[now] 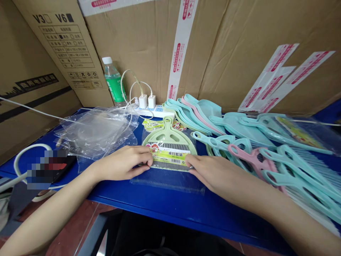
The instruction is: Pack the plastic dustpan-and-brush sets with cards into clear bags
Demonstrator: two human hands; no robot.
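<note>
Two hands, mine by remote, work at a blue table point(170, 209) beside stacked mint dustpans point(234, 133): my left hand point(122, 163) and right hand point(213, 172), fingers half-curled, touch opposite sides of a clear plastic bag point(167, 183) around a pale green dustpan point(170, 137); whether they grip, I cannot tell.

Packing station — cardboard cartons point(144, 46), stacked dustpans point(197, 113)
</note>
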